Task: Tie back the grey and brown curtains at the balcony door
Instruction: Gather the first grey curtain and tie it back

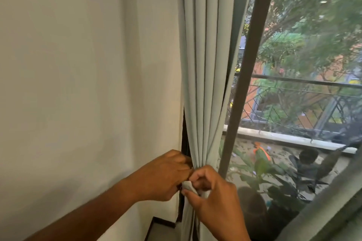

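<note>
The grey curtain (205,64) hangs in tight folds at the left edge of the balcony door, gathered into a narrow bunch low down. My left hand (166,176) presses against the left side of the bunch, next to the wall. My right hand (213,197) pinches a pale grey tie-back strip (188,186) at the front of the gathered folds. Both hands touch where the curtain is cinched. How the strip runs behind the curtain is hidden. No brown curtain shows clearly; a blurred grey-brown fabric edge (329,207) crosses the bottom right.
A white wall (88,84) fills the left half. A dark door frame post (246,76) stands just right of the curtain. Through the glass are a balcony railing (305,84), potted plants (260,172) and trees. Dark skirting (160,223) runs along the floor below.
</note>
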